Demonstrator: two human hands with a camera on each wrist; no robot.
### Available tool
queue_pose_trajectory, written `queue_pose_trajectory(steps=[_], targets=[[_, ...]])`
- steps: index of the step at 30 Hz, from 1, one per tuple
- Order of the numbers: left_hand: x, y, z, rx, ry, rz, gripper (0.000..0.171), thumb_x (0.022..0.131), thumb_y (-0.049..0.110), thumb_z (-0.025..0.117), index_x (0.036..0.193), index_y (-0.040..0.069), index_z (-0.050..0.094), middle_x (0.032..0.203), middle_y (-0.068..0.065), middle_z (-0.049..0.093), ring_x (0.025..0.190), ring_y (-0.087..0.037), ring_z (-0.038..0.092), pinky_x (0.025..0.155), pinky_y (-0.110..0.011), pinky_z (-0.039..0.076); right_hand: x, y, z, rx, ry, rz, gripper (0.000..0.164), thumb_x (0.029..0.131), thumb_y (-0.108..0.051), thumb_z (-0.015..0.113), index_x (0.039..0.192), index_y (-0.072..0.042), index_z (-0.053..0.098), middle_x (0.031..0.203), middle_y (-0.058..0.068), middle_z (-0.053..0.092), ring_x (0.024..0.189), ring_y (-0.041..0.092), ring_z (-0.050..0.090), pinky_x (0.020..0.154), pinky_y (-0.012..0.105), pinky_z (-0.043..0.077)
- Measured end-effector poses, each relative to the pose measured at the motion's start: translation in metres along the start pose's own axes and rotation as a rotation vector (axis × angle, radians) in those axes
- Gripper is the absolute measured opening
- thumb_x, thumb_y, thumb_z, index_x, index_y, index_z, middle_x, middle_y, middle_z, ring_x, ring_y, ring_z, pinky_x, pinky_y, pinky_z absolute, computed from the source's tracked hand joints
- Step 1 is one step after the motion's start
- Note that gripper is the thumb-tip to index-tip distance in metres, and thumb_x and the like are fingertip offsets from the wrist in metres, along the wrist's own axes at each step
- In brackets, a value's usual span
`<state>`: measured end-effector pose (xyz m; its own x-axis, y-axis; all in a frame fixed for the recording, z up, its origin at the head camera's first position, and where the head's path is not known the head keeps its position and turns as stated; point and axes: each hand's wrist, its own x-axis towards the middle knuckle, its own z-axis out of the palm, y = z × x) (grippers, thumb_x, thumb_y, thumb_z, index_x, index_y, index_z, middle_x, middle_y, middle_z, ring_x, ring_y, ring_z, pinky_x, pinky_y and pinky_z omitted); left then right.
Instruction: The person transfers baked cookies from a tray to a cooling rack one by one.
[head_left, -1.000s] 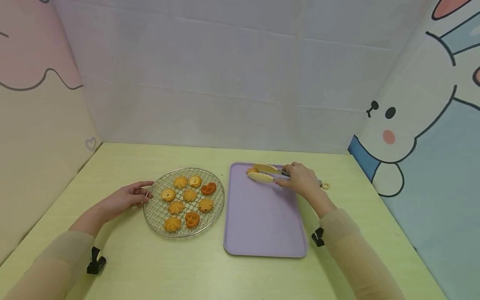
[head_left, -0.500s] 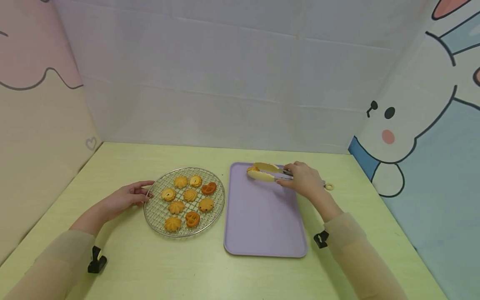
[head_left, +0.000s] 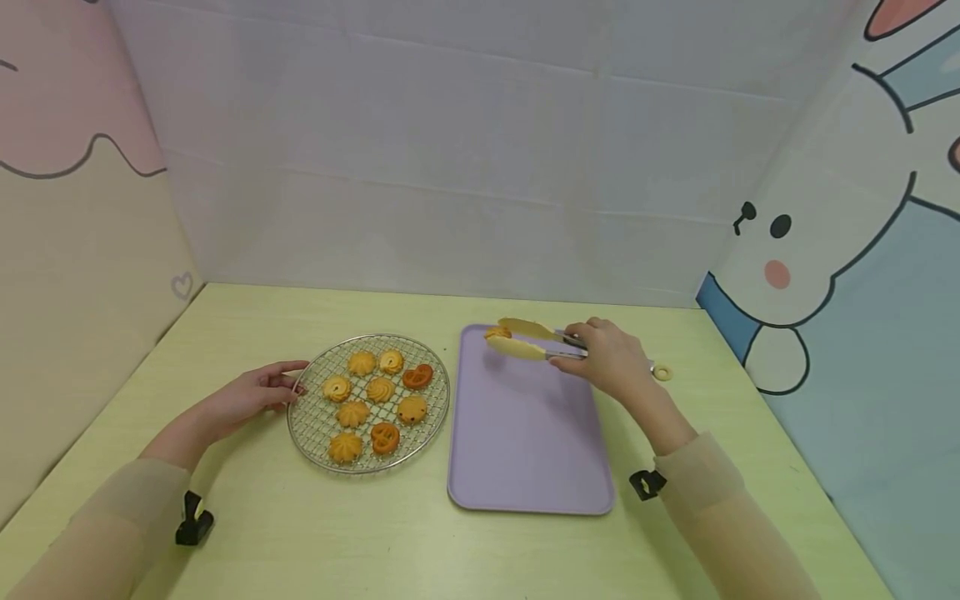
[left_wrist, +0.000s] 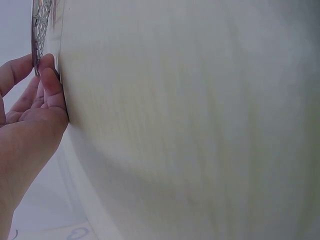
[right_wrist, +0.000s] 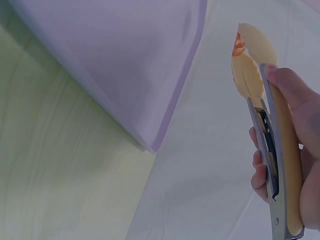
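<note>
My right hand (head_left: 609, 360) grips a pair of tongs (right_wrist: 285, 150) with cream-coloured tips and metal arms. A small golden cookie (head_left: 497, 332) is caught between the tips, a little above the far left corner of a purple tray (head_left: 528, 450); their shadow falls on the tray below. On the left, my left hand (head_left: 251, 400) pinches the rim of a round wire rack (left_wrist: 40, 30) between thumb and fingers. Several cookies (head_left: 380, 390), some flower-shaped and some swirled, lie on the rack with two brown pretzel-shaped ones (head_left: 385, 438). In the right wrist view, the held cookie is mostly hidden by the tips.
Rack and tray stand side by side on a pale wooden table (head_left: 360, 533), with a narrow gap between them. A white back wall (head_left: 465, 167) and printed side panels (head_left: 862, 292) with cartoon figures close in the table.
The tongs have risen off the tray surface with the cookie between their tips, shifting slightly left and away. My left hand and the rack have stayed in place.
</note>
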<state>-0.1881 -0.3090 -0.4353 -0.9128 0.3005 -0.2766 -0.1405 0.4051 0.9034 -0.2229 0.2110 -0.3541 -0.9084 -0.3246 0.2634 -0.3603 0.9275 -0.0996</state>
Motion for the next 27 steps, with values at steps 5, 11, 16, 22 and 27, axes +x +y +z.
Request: queue_pose_trajectory(steps=[5,11,16,22,27], targets=[[-0.001,0.002,0.0,0.004,0.002,-0.004,0.066,0.096,0.018,0.054,0.15,0.005,0.019,0.119,-0.012,0.051,0.09,-0.012,0.051,0.072,-0.027,0.042,-0.003,-0.007,-0.005,-0.002,0.04,-0.022,0.052,0.076,-0.052,0.072,0.111,-0.013,0.067,0.097,0.007,0.063,0.081,0.023,0.059,0.057,0.04,0.049],[-0.001,0.004,0.0,-0.003,0.003,-0.011,0.065,0.096,0.017,0.053,0.15,0.004,0.019,0.118,-0.01,0.051,0.09,-0.012,0.051,0.073,-0.027,0.043,-0.006,-0.016,-0.014,0.014,0.107,-0.064,0.05,0.075,-0.05,0.074,0.108,-0.012,0.068,0.096,0.007,0.063,0.078,0.022,0.059,0.056,0.039,0.048],[-0.002,0.005,0.0,-0.006,0.001,-0.013,0.065,0.096,0.017,0.053,0.15,0.004,0.018,0.118,-0.01,0.052,0.09,-0.012,0.051,0.073,-0.027,0.043,-0.008,-0.028,-0.021,0.023,0.166,-0.119,0.049,0.073,-0.048,0.077,0.106,-0.012,0.068,0.094,0.006,0.064,0.078,0.021,0.059,0.055,0.039,0.048],[-0.002,0.004,0.0,-0.006,-0.003,-0.01,0.065,0.096,0.017,0.053,0.15,0.005,0.017,0.12,-0.011,0.051,0.091,-0.011,0.052,0.074,-0.027,0.043,-0.01,-0.04,-0.025,0.045,0.186,-0.148,0.049,0.072,-0.048,0.077,0.106,-0.014,0.068,0.097,0.004,0.064,0.083,0.021,0.06,0.057,0.039,0.049],[-0.001,0.002,0.0,-0.007,0.0,-0.01,0.065,0.096,0.016,0.053,0.15,0.005,0.018,0.12,-0.011,0.052,0.091,-0.011,0.052,0.074,-0.027,0.044,-0.012,-0.05,-0.025,0.066,0.171,-0.162,0.049,0.072,-0.049,0.077,0.107,-0.015,0.069,0.099,0.003,0.065,0.082,0.019,0.061,0.059,0.037,0.05]])
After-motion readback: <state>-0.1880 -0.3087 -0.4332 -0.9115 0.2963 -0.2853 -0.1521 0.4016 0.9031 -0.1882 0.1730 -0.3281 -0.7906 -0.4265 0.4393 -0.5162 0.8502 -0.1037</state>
